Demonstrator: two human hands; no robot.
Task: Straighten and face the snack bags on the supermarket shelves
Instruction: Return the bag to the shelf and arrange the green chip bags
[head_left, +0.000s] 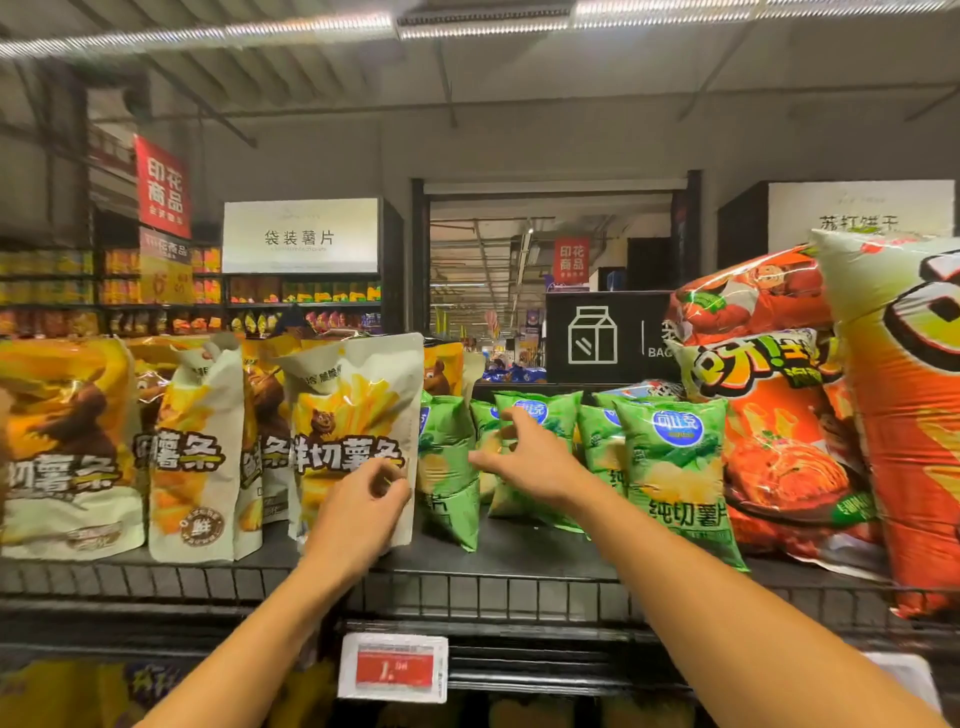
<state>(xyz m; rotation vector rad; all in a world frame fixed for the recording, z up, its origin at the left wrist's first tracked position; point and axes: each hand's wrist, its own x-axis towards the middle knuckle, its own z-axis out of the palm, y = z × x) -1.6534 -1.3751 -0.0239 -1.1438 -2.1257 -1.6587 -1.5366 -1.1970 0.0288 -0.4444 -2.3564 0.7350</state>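
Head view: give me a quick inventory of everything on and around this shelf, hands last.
White-and-yellow fries bags: about four, white-yellow, left half of shelf.
Green chip bags: about five, green, shelf centre.
Orange snack bags: at least three, orange-red, large, right end.
Shelf: one, dark, with wire front rail.
Price tag: one, white-red, on the edge below.
Black sign: one, carton icon, behind.
Left hand: pinching the rightmost fries bag.
Right hand: fingers spread, on a green bag.

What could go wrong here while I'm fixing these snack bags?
The white fries bag under your left hand stands at the shelf's front edge and could tip off. The green chip bags by your right hand lean unevenly; nudging one may topple others.
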